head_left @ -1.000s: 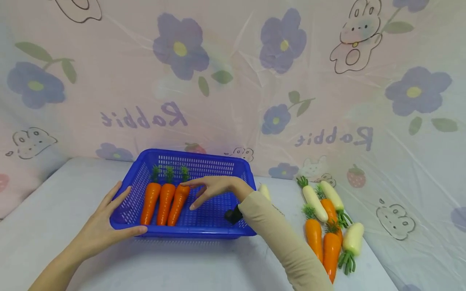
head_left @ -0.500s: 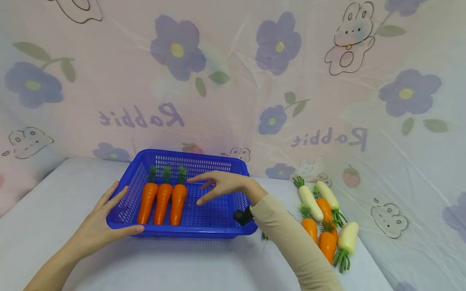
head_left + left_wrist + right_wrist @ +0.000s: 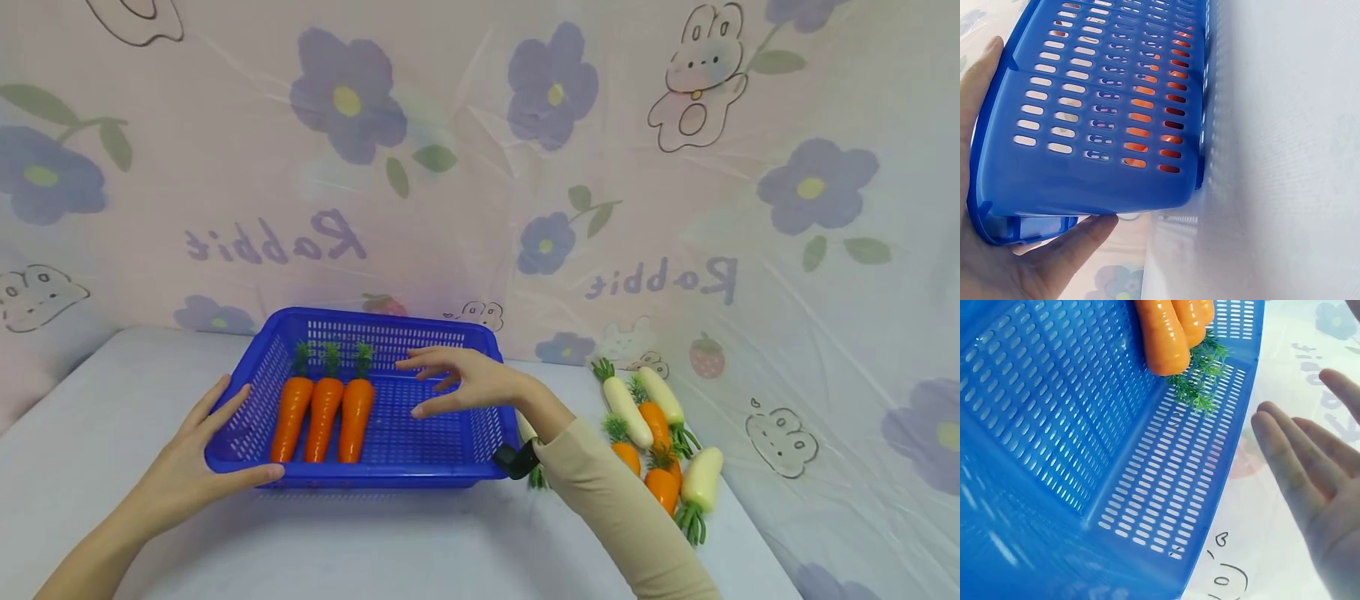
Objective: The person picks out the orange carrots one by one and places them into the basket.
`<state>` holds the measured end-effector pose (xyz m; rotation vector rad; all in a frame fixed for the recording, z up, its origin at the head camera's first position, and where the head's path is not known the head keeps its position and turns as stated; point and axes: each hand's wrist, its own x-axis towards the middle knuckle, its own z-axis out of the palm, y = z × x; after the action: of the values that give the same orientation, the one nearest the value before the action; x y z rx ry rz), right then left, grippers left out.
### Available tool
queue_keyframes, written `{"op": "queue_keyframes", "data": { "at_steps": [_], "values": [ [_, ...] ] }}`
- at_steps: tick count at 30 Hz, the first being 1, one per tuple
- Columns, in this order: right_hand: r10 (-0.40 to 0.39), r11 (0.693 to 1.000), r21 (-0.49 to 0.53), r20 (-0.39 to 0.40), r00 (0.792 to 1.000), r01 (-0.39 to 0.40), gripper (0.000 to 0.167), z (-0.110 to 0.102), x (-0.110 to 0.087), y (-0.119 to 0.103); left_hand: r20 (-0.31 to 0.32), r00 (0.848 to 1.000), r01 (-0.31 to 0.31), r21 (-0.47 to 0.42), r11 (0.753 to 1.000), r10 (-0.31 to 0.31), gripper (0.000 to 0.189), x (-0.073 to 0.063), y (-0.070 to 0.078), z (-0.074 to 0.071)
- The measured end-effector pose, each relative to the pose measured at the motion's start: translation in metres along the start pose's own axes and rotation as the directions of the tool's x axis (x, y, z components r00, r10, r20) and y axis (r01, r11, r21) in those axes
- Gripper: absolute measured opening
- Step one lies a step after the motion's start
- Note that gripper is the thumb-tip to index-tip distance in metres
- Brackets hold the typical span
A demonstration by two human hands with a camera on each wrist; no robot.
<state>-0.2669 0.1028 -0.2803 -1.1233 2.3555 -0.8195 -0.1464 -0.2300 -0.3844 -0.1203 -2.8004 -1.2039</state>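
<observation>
Fingers [image 3: 441, 357] of right hand [image 3: 474, 382] parted, empty, above basket [image 3: 360, 472]; left hand [image 3: 186, 471] splayed against its rim

From the head, I'm looking forward and down across the desk [image 3: 337, 550]; the left-wrist view is closely facing the basket's [image 3: 1079, 178] near wall; the right-wrist and head views are sharing its interior.

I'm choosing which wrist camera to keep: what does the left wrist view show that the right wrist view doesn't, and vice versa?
Only the left wrist view shows the left hand and the outer side of the blue basket, with orange visible through its slots. Only the right wrist view shows the right hand and, inside the basket, the green tops of the carrots. Both share the basket, orange from the carrots and the patterned cloth.
</observation>
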Motion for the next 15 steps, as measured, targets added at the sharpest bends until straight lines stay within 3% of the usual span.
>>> {"op": "queue_keyframes", "data": {
  "at_steps": [8, 15],
  "values": [
    [-0.040, 0.999, -0.033, -0.097, 0.995, 0.037, 0.055, 0.000, -0.012, 0.002, 0.010, 1.000, 0.005, 0.003, 1.000, -0.005, 0.106, 0.001, -0.003, 0.000],
    [-0.069, 0.997, -0.041, -0.215, 0.974, 0.061, 0.048, 0.001, -0.023, 0.006, 0.018, 1.000, 0.010, 0.016, 1.000, -0.010, 0.106, 0.002, -0.004, 0.000]
  ]
}}
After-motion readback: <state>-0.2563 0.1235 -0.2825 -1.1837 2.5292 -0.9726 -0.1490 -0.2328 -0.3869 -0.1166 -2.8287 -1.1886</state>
